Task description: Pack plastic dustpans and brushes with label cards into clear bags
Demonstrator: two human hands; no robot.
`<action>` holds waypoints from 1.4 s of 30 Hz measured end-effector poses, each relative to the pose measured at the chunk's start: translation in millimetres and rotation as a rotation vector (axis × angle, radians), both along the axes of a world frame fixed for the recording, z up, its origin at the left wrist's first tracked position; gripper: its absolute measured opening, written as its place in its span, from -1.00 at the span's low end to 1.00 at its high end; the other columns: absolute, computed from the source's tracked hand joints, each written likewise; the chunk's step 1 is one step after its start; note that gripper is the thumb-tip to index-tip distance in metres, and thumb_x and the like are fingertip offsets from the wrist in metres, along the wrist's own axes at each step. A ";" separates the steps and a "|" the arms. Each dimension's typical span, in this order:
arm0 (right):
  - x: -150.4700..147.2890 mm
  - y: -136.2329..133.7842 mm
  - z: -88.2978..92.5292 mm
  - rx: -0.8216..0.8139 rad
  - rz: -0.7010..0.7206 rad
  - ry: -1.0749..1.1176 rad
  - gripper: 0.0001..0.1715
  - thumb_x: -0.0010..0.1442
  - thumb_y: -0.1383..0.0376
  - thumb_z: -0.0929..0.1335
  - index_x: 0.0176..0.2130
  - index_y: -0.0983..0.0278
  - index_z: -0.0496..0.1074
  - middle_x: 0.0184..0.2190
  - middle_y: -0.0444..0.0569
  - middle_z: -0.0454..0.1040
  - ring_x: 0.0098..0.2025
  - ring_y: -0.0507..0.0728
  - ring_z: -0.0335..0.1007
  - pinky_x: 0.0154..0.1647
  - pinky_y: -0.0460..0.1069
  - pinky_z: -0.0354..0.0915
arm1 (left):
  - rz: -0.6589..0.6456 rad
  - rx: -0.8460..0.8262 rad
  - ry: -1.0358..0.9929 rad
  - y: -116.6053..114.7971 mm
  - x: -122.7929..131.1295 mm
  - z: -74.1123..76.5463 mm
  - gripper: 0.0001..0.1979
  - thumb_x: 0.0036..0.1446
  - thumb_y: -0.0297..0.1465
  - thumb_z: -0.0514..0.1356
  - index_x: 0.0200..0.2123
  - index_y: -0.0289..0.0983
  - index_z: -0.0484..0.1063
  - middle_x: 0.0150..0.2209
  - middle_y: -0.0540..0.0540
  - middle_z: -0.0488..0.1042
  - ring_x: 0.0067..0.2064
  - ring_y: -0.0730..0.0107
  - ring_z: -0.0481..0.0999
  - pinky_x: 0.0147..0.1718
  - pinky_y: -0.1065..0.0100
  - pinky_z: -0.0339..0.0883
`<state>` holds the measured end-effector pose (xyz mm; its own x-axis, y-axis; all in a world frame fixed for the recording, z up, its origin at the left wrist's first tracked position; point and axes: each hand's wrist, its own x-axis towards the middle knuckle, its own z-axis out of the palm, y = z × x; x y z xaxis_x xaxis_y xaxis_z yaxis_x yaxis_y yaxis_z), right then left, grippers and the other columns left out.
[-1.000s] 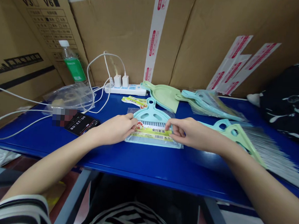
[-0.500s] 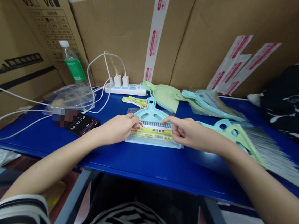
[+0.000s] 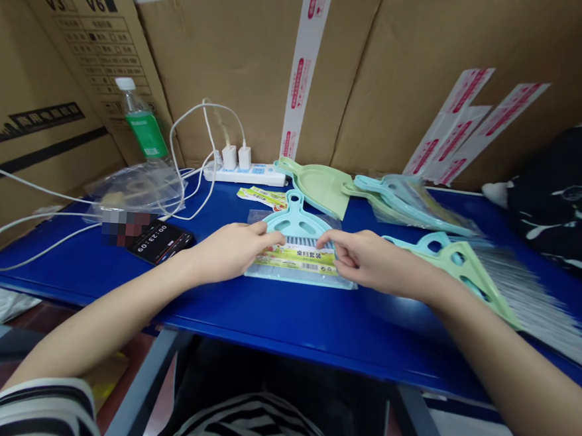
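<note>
A light blue dustpan and brush set (image 3: 296, 217) in a clear bag lies flat on the blue table, its handle away from me. Across its bristles runs a yellow-green label (image 3: 302, 261). My left hand (image 3: 236, 249) is closed on the bag's left side, thumb stretched over the label's left end. At the right side, my right hand (image 3: 360, 257) is closed on the bag's edge, with its index fingertip on the label's upper edge and the other fingers curled.
Green and blue dustpans (image 3: 326, 184) and bagged sets (image 3: 412, 200) lie behind. More dustpans (image 3: 471, 270) and stacked clear bags (image 3: 539, 302) are at right. A power strip (image 3: 269, 175), loose labels (image 3: 260, 197), phone (image 3: 162, 242), cables, and bottle (image 3: 147, 131) stand or lie left.
My left thumb has stretched rightward over the label from its left edge. My right index fingertip has shifted slightly down and right. The dustpan set stays in place.
</note>
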<state>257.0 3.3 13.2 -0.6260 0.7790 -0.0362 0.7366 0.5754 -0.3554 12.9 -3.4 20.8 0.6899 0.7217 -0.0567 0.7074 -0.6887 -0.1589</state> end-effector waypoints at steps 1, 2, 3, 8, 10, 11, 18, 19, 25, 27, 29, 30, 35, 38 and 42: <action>-0.8 -0.6 0.0 0.011 -0.003 -0.006 -0.58 -0.01 0.54 0.22 -0.14 0.31 0.38 -0.69 -0.31 0.12 -0.63 -0.01 0.08 -0.51 -0.10 0.03 | -0.008 0.019 0.017 -0.9 0.3 -0.5 -0.52 0.14 -0.60 -0.05 0.10 -0.17 0.27 -0.24 -0.08 0.38 -0.35 0.35 0.45 -0.34 0.33 0.34; -1.4 -1.1 -0.2 0.023 -0.006 -0.012 -0.58 -0.01 0.54 0.22 -0.15 0.30 0.38 -0.69 -0.31 0.12 -0.63 -0.01 0.09 -0.51 -0.10 0.02 | -0.012 0.040 0.032 -1.9 1.0 -1.0 -0.48 0.14 -0.60 -0.05 0.14 -0.15 0.25 -0.23 -0.09 0.38 -0.34 0.33 0.44 -0.34 0.33 0.34; -1.8 -1.3 -0.5 0.034 -0.007 -0.017 -0.58 -0.01 0.54 0.22 -0.14 0.30 0.38 -0.68 -0.30 0.13 -0.63 -0.01 0.10 -0.52 -0.10 0.01 | -0.014 0.064 0.046 -2.9 1.9 -1.4 -0.46 0.15 -0.60 -0.05 0.18 -0.13 0.22 -0.23 -0.10 0.38 -0.30 0.30 0.44 -0.33 0.32 0.34; -2.8 -1.2 -1.3 0.061 0.003 -0.040 -0.57 -0.01 0.54 0.22 -0.13 0.30 0.38 -0.68 -0.29 0.17 -0.63 0.00 0.12 -0.53 -0.10 0.01 | -0.150 0.128 0.093 -5.2 7.9 -1.4 -0.46 0.19 -0.61 -0.03 0.19 -0.06 0.25 -0.18 -0.15 0.37 -0.12 0.19 0.37 -0.18 0.25 0.30; -4.2 -2.2 -0.7 0.072 -0.010 -0.072 -0.55 0.00 0.53 0.22 -0.10 0.31 0.38 -0.67 -0.26 0.21 -0.61 0.01 0.15 -0.53 -0.09 0.02 | -0.210 0.108 0.093 -4.8 9.5 -1.0 -0.48 0.20 -0.60 -0.02 0.16 -0.04 0.29 -0.18 -0.15 0.36 -0.11 0.18 0.37 -0.15 0.22 0.28; -5.3 -3.2 -0.3 0.080 -0.021 -0.093 -0.53 0.02 0.52 0.22 -0.06 0.32 0.37 -0.65 -0.24 0.25 -0.60 0.03 0.18 -0.53 -0.09 0.03 | -0.223 0.100 0.088 -4.5 10.0 -0.9 -0.48 0.21 -0.60 -0.02 0.15 -0.03 0.30 -0.18 -0.15 0.36 -0.11 0.18 0.37 -0.15 0.22 0.28; -4.3 -7.0 -2.7 0.163 0.158 -0.109 -0.33 0.02 0.59 0.19 0.05 0.16 0.38 -0.19 -0.03 0.49 -0.28 0.11 0.41 -0.37 -0.07 0.17 | -0.234 0.102 0.044 -2.6 9.1 -3.7 -0.46 0.24 -0.58 -0.02 0.21 -0.01 0.22 -0.19 -0.12 0.33 -0.09 0.21 0.37 -0.12 0.23 0.26; -2.7 -5.7 -3.5 0.154 0.181 -0.100 -0.34 0.01 0.59 0.19 0.03 0.15 0.41 -0.21 -0.04 0.48 -0.30 0.09 0.40 -0.36 -0.08 0.18 | -0.240 0.103 0.041 -2.0 8.9 -4.2 -0.46 0.25 -0.58 -0.02 0.21 -0.01 0.21 -0.19 -0.12 0.34 -0.10 0.21 0.37 -0.12 0.23 0.27; 1.4 2.8 -5.4 0.149 0.196 -0.087 -0.30 -0.01 0.61 0.19 -0.03 0.07 0.52 -0.43 -0.09 0.39 -0.46 0.02 0.29 -0.47 -0.12 0.11 | -0.280 0.072 0.014 0.9 6.7 -3.6 -0.52 0.23 -0.60 -0.02 0.13 -0.08 0.34 -0.19 -0.12 0.36 -0.13 0.27 0.40 -0.14 0.27 0.31; 0.6 2.5 -4.7 0.161 0.173 -0.102 -0.30 -0.01 0.60 0.20 -0.04 0.06 0.54 -0.46 -0.10 0.37 -0.48 0.01 0.26 -0.50 -0.13 0.09 | -0.286 0.064 0.033 1.5 5.3 -1.7 -0.52 0.21 -0.60 0.00 0.12 -0.10 0.36 -0.18 -0.12 0.37 -0.14 0.27 0.40 -0.14 0.27 0.31; 0.4 1.0 -3.0 0.179 0.147 -0.115 -0.31 -0.01 0.59 0.20 -0.05 0.04 0.55 -0.47 -0.09 0.38 -0.48 0.00 0.25 -0.51 -0.13 0.07 | -0.283 0.050 0.061 2.0 3.6 0.8 -0.52 0.19 -0.59 0.02 0.12 -0.10 0.37 -0.16 -0.12 0.38 -0.12 0.26 0.40 -0.12 0.26 0.31; 0.6 0.2 -1.9 0.187 0.137 -0.121 -0.31 -0.02 0.58 0.20 -0.06 0.03 0.55 -0.47 -0.09 0.39 -0.49 0.00 0.24 -0.51 -0.13 0.06 | -0.281 0.042 0.067 2.2 2.7 2.0 -0.52 0.18 -0.59 0.02 0.11 -0.09 0.37 -0.14 -0.12 0.39 -0.11 0.26 0.39 -0.11 0.26 0.31; 5.3 -1.7 4.1 0.191 0.124 -0.151 -0.38 0.02 0.53 0.20 -0.12 0.03 0.58 -0.44 -0.07 0.49 -0.49 0.01 0.30 -0.51 -0.12 0.11 | -0.279 0.035 0.050 3.4 -1.6 7.7 -0.51 0.12 -0.61 0.04 0.06 -0.08 0.43 -0.14 -0.12 0.40 -0.09 0.25 0.37 -0.09 0.27 0.29; 8.1 -2.1 7.4 0.179 0.097 -0.169 -0.47 0.05 0.48 0.21 -0.18 0.05 0.60 -0.40 -0.08 0.56 -0.42 0.05 0.39 -0.45 -0.10 0.20 | -0.265 0.034 0.061 4.4 -4.5 11.3 -0.52 0.10 -0.61 0.05 0.02 -0.09 0.48 -0.19 -0.13 0.39 -0.13 0.23 0.36 -0.13 0.26 0.28; 12.8 -2.2 11.6 0.097 0.017 -0.205 -0.51 0.06 0.45 0.22 -0.23 0.05 0.62 -0.35 -0.11 0.61 -0.35 0.10 0.47 -0.40 -0.06 0.27 | -0.229 0.014 0.071 6.0 -8.7 15.7 -0.48 0.05 -0.62 0.04 -0.01 -0.07 0.50 -0.24 -0.13 0.39 -0.20 0.24 0.32 -0.19 0.27 0.28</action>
<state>269.8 1.1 24.7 -0.6265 0.7743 -0.0893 0.7775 0.6127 -0.1418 4.2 2.6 36.6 0.8304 0.5478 -0.1018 0.5196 -0.8274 -0.2131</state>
